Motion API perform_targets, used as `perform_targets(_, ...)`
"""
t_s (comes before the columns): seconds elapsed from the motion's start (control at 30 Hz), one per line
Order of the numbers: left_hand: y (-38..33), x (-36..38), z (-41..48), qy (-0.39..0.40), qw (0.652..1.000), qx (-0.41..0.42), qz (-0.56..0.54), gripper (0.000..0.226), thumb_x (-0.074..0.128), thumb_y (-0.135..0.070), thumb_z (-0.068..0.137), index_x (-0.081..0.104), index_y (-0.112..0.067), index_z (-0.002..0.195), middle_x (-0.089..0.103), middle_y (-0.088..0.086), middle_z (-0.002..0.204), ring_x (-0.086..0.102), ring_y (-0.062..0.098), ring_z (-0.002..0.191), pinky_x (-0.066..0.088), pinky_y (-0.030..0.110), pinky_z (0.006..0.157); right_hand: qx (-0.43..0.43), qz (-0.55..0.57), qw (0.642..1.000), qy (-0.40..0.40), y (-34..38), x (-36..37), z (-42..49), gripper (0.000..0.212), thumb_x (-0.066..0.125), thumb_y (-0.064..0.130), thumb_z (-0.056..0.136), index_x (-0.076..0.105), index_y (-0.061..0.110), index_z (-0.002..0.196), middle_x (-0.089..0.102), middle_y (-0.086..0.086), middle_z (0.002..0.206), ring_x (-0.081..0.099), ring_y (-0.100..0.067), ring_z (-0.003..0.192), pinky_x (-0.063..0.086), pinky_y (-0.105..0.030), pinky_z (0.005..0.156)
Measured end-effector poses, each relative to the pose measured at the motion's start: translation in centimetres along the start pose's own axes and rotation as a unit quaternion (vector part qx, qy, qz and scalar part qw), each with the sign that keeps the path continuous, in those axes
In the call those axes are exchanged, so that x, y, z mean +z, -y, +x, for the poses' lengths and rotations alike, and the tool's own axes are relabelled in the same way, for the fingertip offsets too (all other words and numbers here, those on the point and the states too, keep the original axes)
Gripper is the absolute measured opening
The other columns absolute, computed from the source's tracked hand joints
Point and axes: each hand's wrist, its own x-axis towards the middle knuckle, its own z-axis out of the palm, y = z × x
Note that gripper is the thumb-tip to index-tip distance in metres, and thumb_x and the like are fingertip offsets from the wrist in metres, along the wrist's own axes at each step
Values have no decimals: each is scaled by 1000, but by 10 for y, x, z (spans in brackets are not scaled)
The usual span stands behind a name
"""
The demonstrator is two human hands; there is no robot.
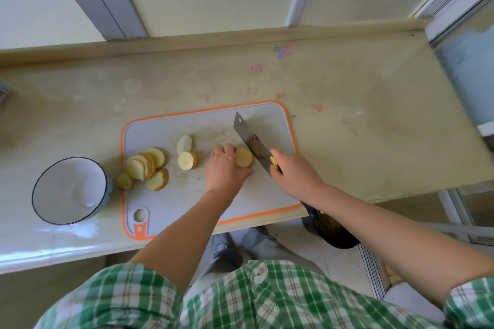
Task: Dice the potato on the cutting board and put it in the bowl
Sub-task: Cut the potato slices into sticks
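A grey cutting board (pixel 171 125) with an orange rim lies on the counter. My left hand (pixel 226 168) presses down on a potato piece (pixel 243 157) near the board's middle. My right hand (pixel 295 172) grips the handle of a cleaver (pixel 251 141), whose blade rests just right of that piece. A fan of potato slices (pixel 147 164) lies at the board's left side, with one small slice (pixel 124 181) at the rim. Two potato chunks (pixel 186 153) sit between the slices and my left hand. A white bowl (pixel 70 189) with a dark rim stands left of the board.
The beige counter (pixel 361 115) runs left to right, ending at its right edge near a glass door. Its front edge is just below the board. A dark round object (pixel 334 232) sits on the floor below the counter. My feet and plaid shirt show at the bottom.
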Motion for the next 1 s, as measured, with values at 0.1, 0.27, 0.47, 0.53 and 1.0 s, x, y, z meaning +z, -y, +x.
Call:
perform_targets(0.1, 8, 0, -5, -8, 999, 6, -32, 46, 74, -27, 80, 53, -10, 117, 53, 14, 110, 55, 33, 98, 43, 38, 80, -7, 4, 1000, 5, 8, 11, -5, 9, 44, 15, 91, 36, 16, 86, 46, -12, 62, 47, -38, 61, 30, -37, 50)
perform_targets(0.27, 10, 0, -6, -15, 999, 13, -49, 43, 73, -22, 80, 56, -12, 118, 54, 12, 109, 56, 30, 96, 44, 35, 79, 20, 4, 1000, 14, 3, 8, -5, 17, 44, 16, 91, 29, 19, 85, 41, -7, 60, 40, -34, 59, 26, -35, 51)
perform_targets(0.47, 3, -6, -5, -49, 971, -130, -194, 21, 72, -18, 83, 68, -14, 103, 66, -2, 88, 63, 19, 84, 48, 26, 73, 17, 5, 998, 53, 10, -3, 5, 8, 44, 16, 93, 38, 10, 90, 49, -13, 69, 52, -37, 71, 28, -33, 57)
perform_targets(0.53, 2, -6, -2, -59, 959, -161, -227, 17, 73, -19, 82, 71, -14, 98, 71, -1, 86, 66, 18, 82, 53, 29, 76, 13, 14, 999, 25, 11, -11, 8, 9, 45, 18, 94, 43, 9, 92, 56, -19, 76, 53, -39, 73, 28, -35, 57)
perform_targets(1.0, 3, -2, 9, -42, 920, -239, -309, 18, 79, -16, 77, 64, -23, 71, 71, 2, 78, 70, 23, 70, 61, 39, 69, -9, -16, 998, 62, 18, -16, 3, 17, 41, 17, 96, 30, 13, 84, 34, -1, 59, 36, -30, 59, 21, -35, 47)
